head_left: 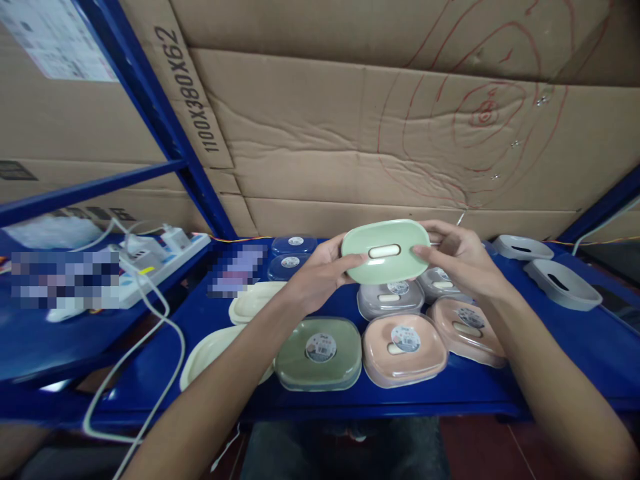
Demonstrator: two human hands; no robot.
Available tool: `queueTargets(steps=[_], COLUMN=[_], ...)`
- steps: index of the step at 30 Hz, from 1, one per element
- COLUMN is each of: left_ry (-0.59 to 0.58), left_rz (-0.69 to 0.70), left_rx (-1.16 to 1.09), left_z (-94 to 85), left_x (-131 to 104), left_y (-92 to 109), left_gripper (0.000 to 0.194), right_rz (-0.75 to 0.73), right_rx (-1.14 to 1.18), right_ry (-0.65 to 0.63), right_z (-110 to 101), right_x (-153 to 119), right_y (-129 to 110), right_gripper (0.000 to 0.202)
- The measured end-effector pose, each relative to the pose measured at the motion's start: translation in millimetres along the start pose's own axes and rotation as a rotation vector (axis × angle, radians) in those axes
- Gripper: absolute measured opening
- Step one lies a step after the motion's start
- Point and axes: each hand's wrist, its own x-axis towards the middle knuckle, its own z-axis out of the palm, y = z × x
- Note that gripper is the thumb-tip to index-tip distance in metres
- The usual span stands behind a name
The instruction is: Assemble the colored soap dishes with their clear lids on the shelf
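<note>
A light green soap dish with a cream oval piece in its middle slot is held up above the shelf, tilted towards me. My left hand grips its left end, thumb on the front face. At the right end my right hand is closed on the same dish, its thumb near the slot. Below stand a darker green dish and a peach dish under clear lids with round stickers. Another peach dish lies to the right, and a grey lidded dish sits behind.
Cream dishes lie partly behind my left forearm. Blue lidded dishes stand at the back, grey open dishes at right. A power strip with white cables is on the left. Cardboard backs the blue shelf.
</note>
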Motion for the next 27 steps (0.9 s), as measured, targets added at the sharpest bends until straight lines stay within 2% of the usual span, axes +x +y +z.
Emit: queueTargets(steps=[3, 6, 11, 14, 18, 22, 27], left_ry=[0.045, 0.193, 0.350, 0.326, 0.181, 0.043, 0.137], left_rz=[0.015, 0.087, 0.178, 0.171, 0.147, 0.033, -0.074], left_rx=[0.014, 0.094, 0.388, 0.652, 0.946, 1.230, 1.447], left_z=[-5.1, -19.3, -44.2, -52.0, -55.4, -62.7, -94.1], left_x=[0, -2, -6, -7, -8, -9, -7], left_y=[12, 26, 40, 39, 32, 27, 23], left_gripper=[0.048, 0.039, 0.035, 0.036, 0.036, 0.043, 0.055], right_rz=[-0.058, -0.138, -0.223, -0.219, -0.212, -0.223, -0.238], right_rx=[0.013, 0.035, 0.115, 0.126, 0.134, 0.144, 0.166], right_ry=[0.159, 0.349, 0.541, 0.566, 0.562, 0.561, 0.580], right_z=[-5, -14, -25, -26, -27, -27, -28], right_x=[5, 11, 17, 17, 16, 16, 17], right_y=[3, 3, -3, -4, -3, -3, -2], right_gripper=[0.043, 0.031, 0.026, 0.025, 0.026, 0.028, 0.022])
